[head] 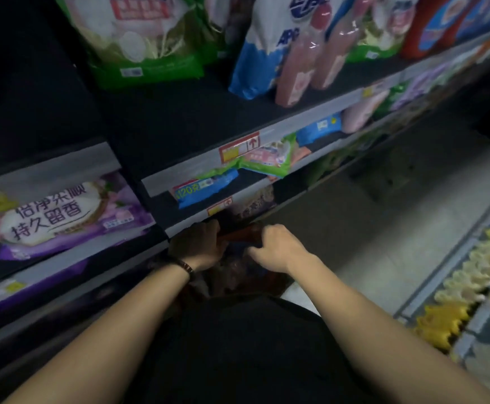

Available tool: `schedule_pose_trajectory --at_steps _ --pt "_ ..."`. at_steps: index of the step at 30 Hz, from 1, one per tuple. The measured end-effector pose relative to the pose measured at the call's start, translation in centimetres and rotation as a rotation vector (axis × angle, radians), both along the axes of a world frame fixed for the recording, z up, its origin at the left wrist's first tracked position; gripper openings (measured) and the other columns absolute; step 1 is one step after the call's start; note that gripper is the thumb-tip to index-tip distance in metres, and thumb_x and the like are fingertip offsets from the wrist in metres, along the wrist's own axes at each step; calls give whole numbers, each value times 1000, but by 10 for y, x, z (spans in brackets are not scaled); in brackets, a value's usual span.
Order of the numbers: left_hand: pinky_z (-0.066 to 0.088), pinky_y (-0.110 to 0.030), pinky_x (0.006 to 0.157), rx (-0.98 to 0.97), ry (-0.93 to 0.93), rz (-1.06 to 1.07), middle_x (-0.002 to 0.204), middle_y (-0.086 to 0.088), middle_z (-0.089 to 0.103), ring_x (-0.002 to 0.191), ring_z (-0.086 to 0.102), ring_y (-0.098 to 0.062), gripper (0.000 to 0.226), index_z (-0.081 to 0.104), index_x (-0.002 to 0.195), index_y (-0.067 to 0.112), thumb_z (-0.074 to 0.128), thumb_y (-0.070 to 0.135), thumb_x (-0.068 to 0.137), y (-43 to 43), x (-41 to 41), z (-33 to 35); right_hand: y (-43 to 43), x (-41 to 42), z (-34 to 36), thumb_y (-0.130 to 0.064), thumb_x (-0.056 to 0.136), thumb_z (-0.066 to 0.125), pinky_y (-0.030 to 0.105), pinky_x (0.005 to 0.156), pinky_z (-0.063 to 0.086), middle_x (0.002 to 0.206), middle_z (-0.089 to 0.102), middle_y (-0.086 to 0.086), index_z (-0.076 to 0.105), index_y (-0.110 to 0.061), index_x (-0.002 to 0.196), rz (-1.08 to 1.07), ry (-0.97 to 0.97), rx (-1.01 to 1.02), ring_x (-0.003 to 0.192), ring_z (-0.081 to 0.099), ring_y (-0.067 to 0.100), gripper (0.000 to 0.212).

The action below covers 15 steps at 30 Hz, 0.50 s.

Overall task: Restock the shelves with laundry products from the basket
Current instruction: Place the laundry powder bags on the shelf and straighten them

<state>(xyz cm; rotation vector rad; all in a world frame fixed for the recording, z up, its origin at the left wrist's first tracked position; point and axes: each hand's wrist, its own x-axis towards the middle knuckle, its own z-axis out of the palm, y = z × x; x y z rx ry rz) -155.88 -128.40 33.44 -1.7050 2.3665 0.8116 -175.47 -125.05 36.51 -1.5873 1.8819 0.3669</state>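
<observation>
Landmark: red-bordered price tag with an upward arrow, fixed to the grey edge strip of the shelf.

Above the tag: green-and-white bag; blue-and-white bag printed "APG"; two pink bottles side by side; red bottle further right.

Just below the tag: flat blue pack reading "120克"; green-edged pack beside it; another blue pack to the right.

Left of and below the tag: purple bag, legible lines "持久留香" under a partly blurred line.

Well below the tag: basket, dark, contents dim and not identifiable, its rim reddish.

Left hand, dark wristband on the wrist, fingers curled closed around the basket rim. Right hand, fingers bent and pressed together at the basket's top; what they pinch cannot be told.

Far right of the tag, across the aisle floor: rack of yellow and cream items, unreadable.
</observation>
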Motion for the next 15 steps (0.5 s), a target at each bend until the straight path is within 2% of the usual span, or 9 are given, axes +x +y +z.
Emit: schedule_pose_trajectory --at_steps 1,2,4,5,8,11,15 --pt "54 -38 84 -17 -13 37 122 -9 71 111 68 -31 41 62 124 19 57 51 99 -5 -10 -7 -14 -12 -5 -52 98 60 36 78 47 106 65 17 64 -11 98 61 11 25 113 65 39 42" --pt "55 -38 83 -23 -22 77 121 -10 72 110 69 -31 41 64 123 18 57 50 99 -11 -23 -14 -28 -25 -10 -51 100 57 37 83 48 117 68 20 68 -10 112 124 18 42 119 64 39 44" --pt "57 -42 87 -17 -22 176 121 -14 73 112 69 -35 42 68 122 15 58 48 99 -22 -54 -29 -55 -54 -24 -48 104 53 38 103 47 145 60 18 57 -13 144 227 1 41 135 57 36 53" --pt "57 -44 91 1 -11 230 121 -14 72 114 68 -36 42 68 122 14 58 48 99 -27 -70 -36 -68 -68 -31 -46 105 54 38 107 45 152 55 16 51 -15 150 263 -31 18 138 54 35 54" --pt "57 -44 95 87 51 380 120 -10 74 114 69 -34 39 70 117 19 53 50 98 -32 -121 -50 -99 -116 -59 -43 106 53 40 104 45 148 56 16 52 -14 146 323 -102 -34 135 55 36 49" --pt "56 -42 95 103 33 431 119 -6 74 114 69 -30 36 70 118 23 56 49 98 -30 -156 -70 -119 -154 -90 -48 101 53 41 97 45 140 58 16 54 -14 138 347 -110 -30 129 56 37 50" --pt "59 -41 87 50 -35 421 114 -3 74 108 71 -27 34 69 114 24 58 50 95 -31 -175 -109 -127 -178 -156 -68 80 42 33 90 42 133 62 9 58 -20 132 277 -236 -40 123 60 31 73"
